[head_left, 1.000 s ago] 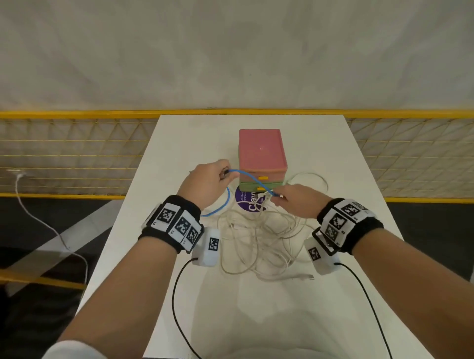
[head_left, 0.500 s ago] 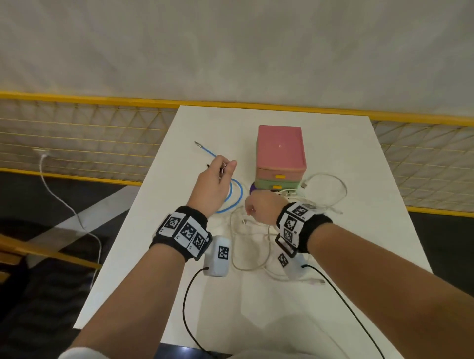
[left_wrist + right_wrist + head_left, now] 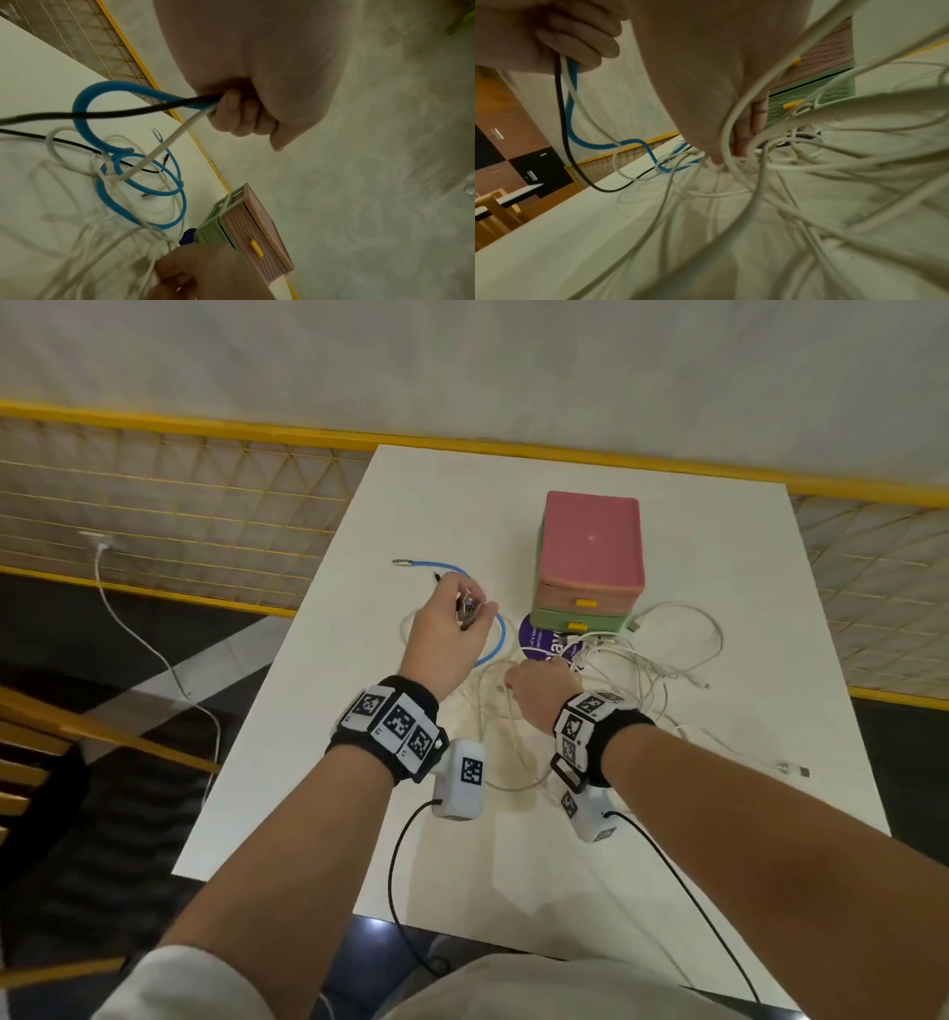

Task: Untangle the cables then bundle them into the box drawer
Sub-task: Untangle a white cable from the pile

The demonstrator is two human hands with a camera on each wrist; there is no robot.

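Note:
A tangle of white cables lies on the white table in front of the pink and green drawer box. My left hand is raised left of the box and grips a blue cable, a black cable and a white one together. The blue cable loops on the table, its metal plug pointing left. My right hand sits on the tangle and holds white cables there. Both drawers look closed.
A purple round sticker lies under the cables before the box. A yellow mesh railing runs behind and left of the table. A white cable end lies near the table's right edge. Black wrist-camera leads trail toward me.
My left hand pulled the blue cable left and up, away from the box, so its plug now lies on the table's left. My right hand moved left onto the white tangle.

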